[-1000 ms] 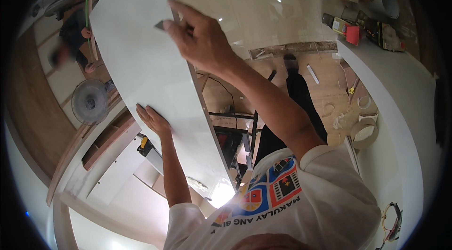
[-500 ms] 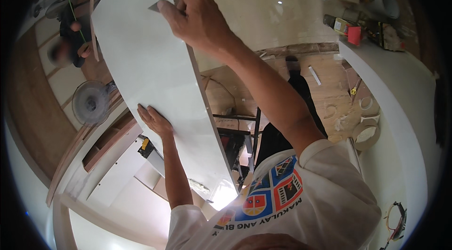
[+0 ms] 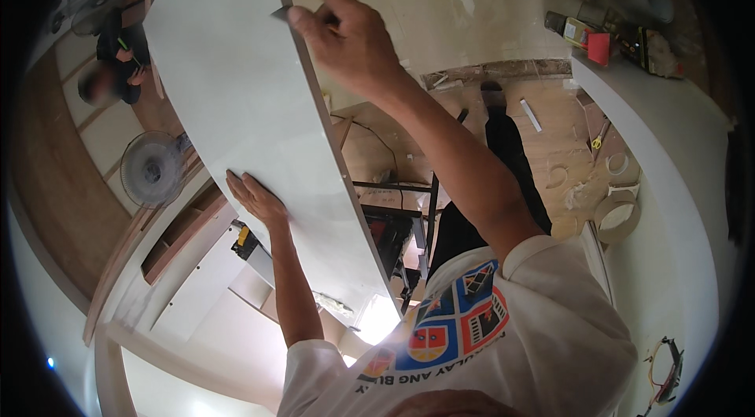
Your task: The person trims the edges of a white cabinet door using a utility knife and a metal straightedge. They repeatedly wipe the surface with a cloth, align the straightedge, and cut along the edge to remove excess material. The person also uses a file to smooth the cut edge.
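A long, glossy white board [image 3: 228, 79] stretches away in front of me, with a thin darker edge along its right side. My left hand [image 3: 259, 198] lies flat on its surface near the left edge, fingers stretched out. At the board's right edge, farther off, my right hand [image 3: 354, 47] pinches a thin, dark, flat piece [image 3: 279, 14] with a pointed corner. The hand covers most of that piece, so I cannot tell its kind. The right index finger points out past the edge.
A black metal frame [image 3: 409, 209] stands under the board's right side. A fan [image 3: 153, 169] and a seated person [image 3: 118, 63] are at the left. On the right are yellow-handled scissors [image 3: 599, 138], a wide tape roll [image 3: 616, 216], a white strip [image 3: 531, 114] and a red item [image 3: 598, 47].
My right hand has moved slightly right and toward me, bringing the dark piece from over the board's surface to its right edge. My left hand stays flat on the board.
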Demonstrator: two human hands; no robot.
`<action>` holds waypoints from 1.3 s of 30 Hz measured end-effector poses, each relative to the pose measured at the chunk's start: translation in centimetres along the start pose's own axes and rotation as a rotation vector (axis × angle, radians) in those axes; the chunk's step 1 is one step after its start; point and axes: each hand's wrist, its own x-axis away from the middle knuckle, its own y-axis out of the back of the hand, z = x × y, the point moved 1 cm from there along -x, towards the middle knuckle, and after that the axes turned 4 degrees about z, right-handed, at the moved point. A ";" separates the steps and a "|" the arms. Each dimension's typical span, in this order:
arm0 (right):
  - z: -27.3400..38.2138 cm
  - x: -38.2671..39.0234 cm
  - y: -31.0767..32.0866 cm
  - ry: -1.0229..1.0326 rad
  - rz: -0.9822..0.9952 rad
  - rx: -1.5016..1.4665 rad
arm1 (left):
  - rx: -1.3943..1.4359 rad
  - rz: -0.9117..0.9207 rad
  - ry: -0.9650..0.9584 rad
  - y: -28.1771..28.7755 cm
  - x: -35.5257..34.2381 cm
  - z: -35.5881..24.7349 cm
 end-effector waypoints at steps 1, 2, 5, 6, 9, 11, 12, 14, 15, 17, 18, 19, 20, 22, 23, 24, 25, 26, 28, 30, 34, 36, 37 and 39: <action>0.2 0.0 -0.4 0.020 0.016 0.033 | -0.003 0.008 -0.013 0.1 -0.1 0.2; 0.4 0.3 -0.7 0.005 0.039 0.098 | -0.006 0.017 -0.026 0.0 -0.2 0.4; 0.1 1.2 -1.3 0.231 -0.026 0.196 | 0.013 0.014 0.009 0.0 0.0 -0.9; -0.1 1.3 -1.4 0.235 -0.029 0.111 | 0.016 0.011 0.014 0.0 0.1 -0.8; -0.9 1.1 -1.4 0.156 -0.067 -0.115 | 0.019 0.008 0.019 0.1 0.1 -0.5; -1.6 -0.5 -0.8 -0.012 -0.130 -0.231 | 0.017 0.011 0.008 0.2 0.0 -0.4; -1.9 -1.4 -0.6 0.041 -0.167 -0.217 | 0.014 0.010 0.009 0.2 -0.1 -0.3; -2.4 -2.3 -1.1 -0.048 -0.152 -0.399 | 0.009 0.007 0.013 0.1 -0.2 0.0; -2.6 -2.7 -1.4 -0.092 -0.144 -0.489 | 0.016 0.010 0.009 0.1 -0.2 0.0; -3.4 -3.7 -1.9 -0.008 -0.164 -0.543 | 0.031 0.015 0.001 0.1 -0.3 -0.2; -3.3 -4.1 -2.3 0.017 -0.184 -0.560 | 0.028 0.019 0.004 0.1 -0.2 -0.4; -3.3 -4.2 -2.5 0.042 -0.205 -0.577 | 0.025 0.023 0.006 0.2 -0.1 -0.9; -3.4 -4.3 -2.4 0.049 -0.202 -0.533 | 0.023 0.028 0.007 0.2 -0.1 -1.1; -3.2 -4.1 -2.0 0.063 -0.189 -0.442 | 0.005 0.031 -0.004 0.3 0.0 -0.9; -3.3 -4.0 -2.1 0.053 -0.160 -0.439 | -0.003 0.033 -0.011 0.4 0.0 -0.8; -3.5 -4.1 -2.1 0.047 -0.132 -0.434 | 0.005 0.031 0.004 0.4 0.0 -0.9; -3.6 -4.1 -2.0 0.041 -0.104 -0.430 | 0.013 0.029 0.018 0.3 -0.1 -1.0; -3.8 -4.1 -2.0 0.073 -0.100 -0.404 | 0.021 0.026 0.031 0.3 -0.1 -1.1; -3.9 -4.0 -1.9 0.136 -0.093 -0.356 | 0.016 0.029 0.020 0.3 -0.1 -1.1; -4.0 -3.8 -2.2 0.144 -0.101 -0.394 | 0.013 0.030 0.013 0.3 -0.2 -0.9; -4.2 -3.6 -2.5 0.179 -0.109 -0.449 | 0.008 0.036 0.006 0.4 -0.3 -0.5; -4.1 -3.2 -2.7 0.175 -0.133 -0.452 | 0.011 0.041 0.014 0.4 -0.2 -0.8; -4.1 -3.0 -2.7 0.173 -0.143 -0.453 | 0.016 0.041 0.022 0.3 -0.1 -1.0; -4.2 -2.8 -2.6 0.164 -0.130 -0.424 | 0.022 0.043 0.029 0.3 0.0 -1.3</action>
